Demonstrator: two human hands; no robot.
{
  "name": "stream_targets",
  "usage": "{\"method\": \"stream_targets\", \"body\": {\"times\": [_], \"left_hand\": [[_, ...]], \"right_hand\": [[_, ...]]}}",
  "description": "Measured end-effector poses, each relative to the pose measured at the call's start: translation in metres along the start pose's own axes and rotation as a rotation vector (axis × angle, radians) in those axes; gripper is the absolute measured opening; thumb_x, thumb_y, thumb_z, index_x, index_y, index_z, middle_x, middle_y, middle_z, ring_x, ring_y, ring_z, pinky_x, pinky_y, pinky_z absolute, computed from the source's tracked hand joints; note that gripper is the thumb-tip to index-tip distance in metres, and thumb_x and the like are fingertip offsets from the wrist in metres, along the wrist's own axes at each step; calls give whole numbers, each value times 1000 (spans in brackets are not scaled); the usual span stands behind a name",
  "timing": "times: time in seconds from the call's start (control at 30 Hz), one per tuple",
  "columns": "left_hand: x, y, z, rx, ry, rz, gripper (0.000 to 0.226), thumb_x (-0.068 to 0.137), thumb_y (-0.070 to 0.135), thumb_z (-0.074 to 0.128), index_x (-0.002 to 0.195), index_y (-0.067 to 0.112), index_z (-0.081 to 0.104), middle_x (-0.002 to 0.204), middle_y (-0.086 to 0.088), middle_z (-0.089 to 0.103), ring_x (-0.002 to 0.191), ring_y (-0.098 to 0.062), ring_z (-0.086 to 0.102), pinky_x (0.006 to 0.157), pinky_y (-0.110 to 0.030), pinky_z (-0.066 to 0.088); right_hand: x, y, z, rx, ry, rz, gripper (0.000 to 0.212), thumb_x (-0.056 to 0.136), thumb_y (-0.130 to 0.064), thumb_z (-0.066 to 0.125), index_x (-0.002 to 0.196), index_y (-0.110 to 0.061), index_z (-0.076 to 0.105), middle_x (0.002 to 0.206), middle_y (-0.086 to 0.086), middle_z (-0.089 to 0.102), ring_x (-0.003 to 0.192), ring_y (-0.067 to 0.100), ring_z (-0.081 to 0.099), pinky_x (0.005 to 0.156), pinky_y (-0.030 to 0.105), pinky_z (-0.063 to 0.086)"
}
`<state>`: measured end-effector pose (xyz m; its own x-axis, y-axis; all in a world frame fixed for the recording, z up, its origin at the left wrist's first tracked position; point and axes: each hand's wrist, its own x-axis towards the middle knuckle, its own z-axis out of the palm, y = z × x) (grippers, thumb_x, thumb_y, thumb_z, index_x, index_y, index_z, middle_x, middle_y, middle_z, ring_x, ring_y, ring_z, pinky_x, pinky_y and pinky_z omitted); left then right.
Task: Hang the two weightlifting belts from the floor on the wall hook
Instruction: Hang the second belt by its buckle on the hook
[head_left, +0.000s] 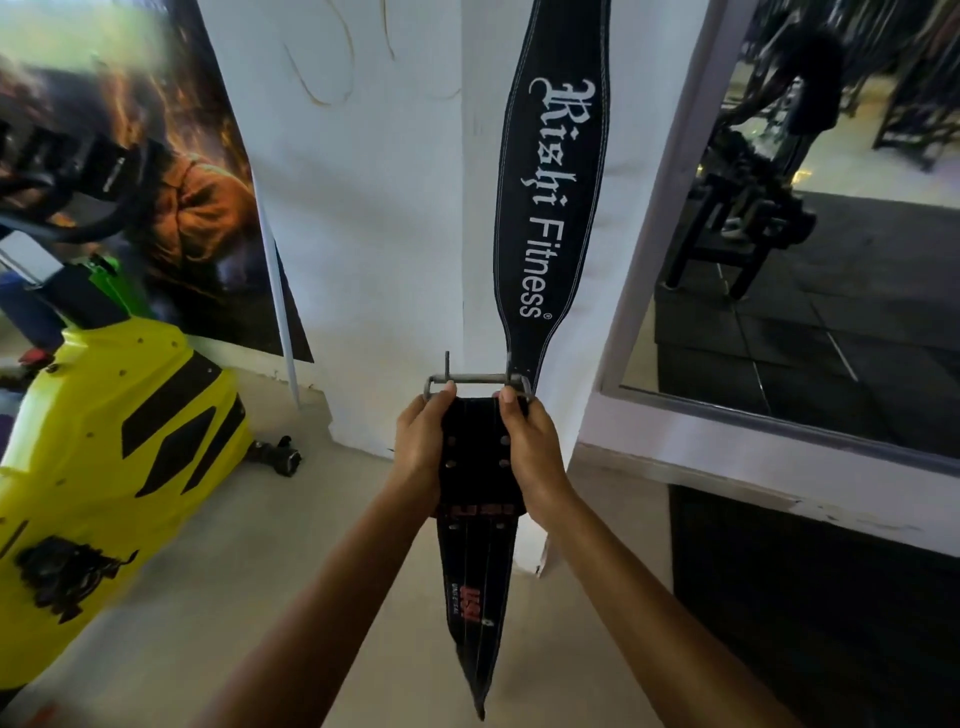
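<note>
Belt two (478, 525), the black one with red lettering, is held at its buckle end by both hands and hangs straight down toward the floor, its long axis vertical and its pointed tip nearest the camera. Left hand (423, 447) grips the left edge just under the buckle, fingers wrapped around the strap; right hand (530, 452) grips the right edge in the same manner. Both hands are closed on the strap, at equal height and equal reach. Metal buckle (478, 384) stands just above the thumbs, its bar horizontal, with two prongs pointing upward.

Belt one (550, 197), black with white lettering, already hangs flat against the white wall (374, 208), its lower tip just beside the buckle on the right. The hook is out of view above the frame.

Judgement: the hook lies straight up and slightly far from the hands, along the line of the hanging belt, so the buckle must rise vertically along it.
</note>
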<state>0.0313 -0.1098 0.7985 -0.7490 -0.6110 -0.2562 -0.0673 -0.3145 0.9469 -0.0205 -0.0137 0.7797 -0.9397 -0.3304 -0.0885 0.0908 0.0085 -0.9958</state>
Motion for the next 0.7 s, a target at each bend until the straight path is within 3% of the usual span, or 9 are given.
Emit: {"method": "stream_targets", "body": {"times": [0.17,0.27,0.4,0.57,0.7], "left_hand": [[19,38,18,28,1,140,35,93,35,54,102,2,61,84,-11,62,77,-25,62,70,-38,53],[32,81,38,27,-44,296,27,93,33,54,93,7,60,80,-9,60,75,-24,59,73,-42,53],[50,160,73,24,-84,541,21,96,31,52,81,16,52,73,0,56,70,-17,56,67,-33,48],[59,275,118,68,-144,800,22,97,31,50,87,11,52,74,1,55,67,-14,54,64,-30,46],[62,359,154,85,-122,952,23,97,31,48,89,11,53,79,0,56,71,-14,54,63,-28,44]], "right_hand": [[25,-43,4,25,89,-133,10,98,-36,51,103,-28,55,115,9,62,106,22,61,93,38,51],[48,-93,2,48,125,-245,19,99,-26,51,115,-15,52,113,6,59,98,16,57,87,32,46],[77,-175,1,16,172,-433,12,99,-26,51,109,-21,52,108,5,62,92,16,59,89,45,51],[102,-295,-6,-2,239,-660,16,99,-27,49,113,-20,51,90,-10,55,87,15,57,86,45,52],[117,-385,-12,-11,312,-766,8,98,-23,48,106,-21,49,85,-9,53,75,13,54,76,37,48]]}}
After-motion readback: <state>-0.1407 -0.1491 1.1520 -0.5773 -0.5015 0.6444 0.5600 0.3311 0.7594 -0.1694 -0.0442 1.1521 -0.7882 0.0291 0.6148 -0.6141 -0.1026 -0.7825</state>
